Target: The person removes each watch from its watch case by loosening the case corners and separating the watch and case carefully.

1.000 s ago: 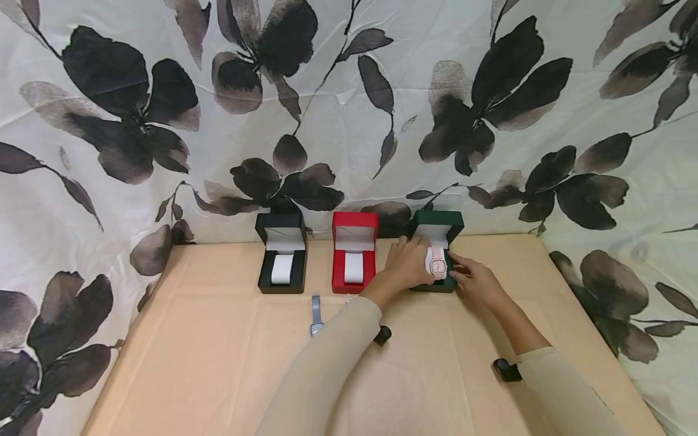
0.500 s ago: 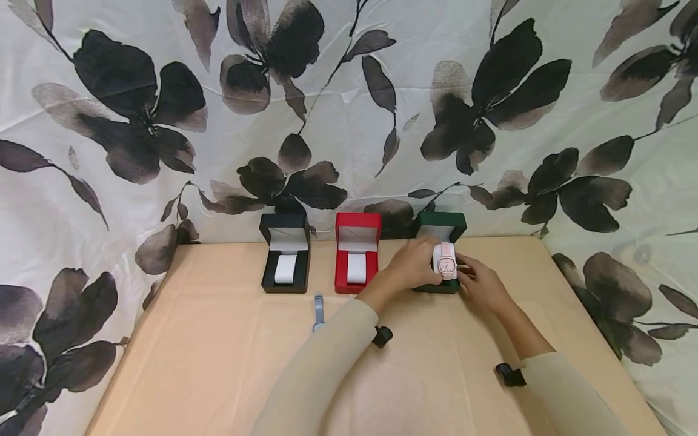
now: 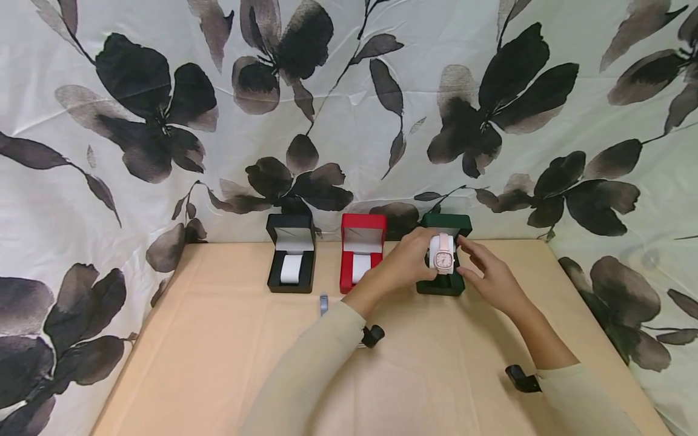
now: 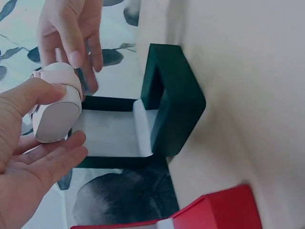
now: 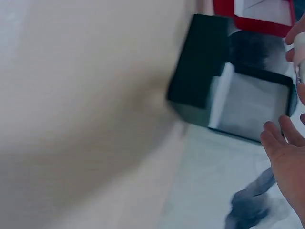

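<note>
My left hand grips a white cushion with a pink wristwatch wrapped around it, the square dial turned toward the head camera. Its thumb lies across the strap in the left wrist view. Cushion and watch are held up over the green watch box, whose lid stands raised. In the right wrist view the box's base shows without the cushion in it. My right hand is just to the right of the watch, fingers extended and apart from it.
To the left stand a red watch box and a black watch box, lids up, each with a white cushion inside. A blue watch strap lies on the table, partly hidden by my left sleeve. A floral cloth hangs behind.
My left hand has lifted the cushion with the pink watch up out of the green box. My right hand has moved off it, its fingers now spread at the side.
</note>
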A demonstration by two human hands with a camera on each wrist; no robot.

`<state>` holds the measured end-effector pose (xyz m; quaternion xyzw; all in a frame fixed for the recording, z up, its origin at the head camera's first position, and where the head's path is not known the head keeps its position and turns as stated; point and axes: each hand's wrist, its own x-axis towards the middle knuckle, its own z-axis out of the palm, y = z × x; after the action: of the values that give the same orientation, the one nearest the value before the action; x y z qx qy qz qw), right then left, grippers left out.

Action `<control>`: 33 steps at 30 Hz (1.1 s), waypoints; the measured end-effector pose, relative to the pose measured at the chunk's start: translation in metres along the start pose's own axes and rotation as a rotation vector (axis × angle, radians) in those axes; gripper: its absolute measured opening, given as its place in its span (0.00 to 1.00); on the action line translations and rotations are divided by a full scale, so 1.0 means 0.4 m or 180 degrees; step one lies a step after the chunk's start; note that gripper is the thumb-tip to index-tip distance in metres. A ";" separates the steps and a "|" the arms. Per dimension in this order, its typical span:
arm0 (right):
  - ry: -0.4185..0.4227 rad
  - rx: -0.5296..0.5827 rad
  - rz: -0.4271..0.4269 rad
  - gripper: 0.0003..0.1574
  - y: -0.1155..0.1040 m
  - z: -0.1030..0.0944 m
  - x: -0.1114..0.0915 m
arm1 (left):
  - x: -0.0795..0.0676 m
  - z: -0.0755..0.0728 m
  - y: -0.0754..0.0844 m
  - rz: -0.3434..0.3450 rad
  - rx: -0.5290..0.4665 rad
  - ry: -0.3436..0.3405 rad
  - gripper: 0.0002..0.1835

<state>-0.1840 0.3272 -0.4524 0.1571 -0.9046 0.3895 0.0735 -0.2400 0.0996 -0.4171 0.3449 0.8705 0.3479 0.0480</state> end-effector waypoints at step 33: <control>-0.0122 0.0455 -0.0618 0.52 -0.268 0.055 0.088 | -0.211 -0.208 -0.027 0.0113 -0.1105 0.0402 0.43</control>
<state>-0.1808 0.2337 -0.3854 0.2561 -0.8563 0.4409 0.0822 -0.2091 -0.0073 -0.3744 0.3241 0.7924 0.5147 0.0459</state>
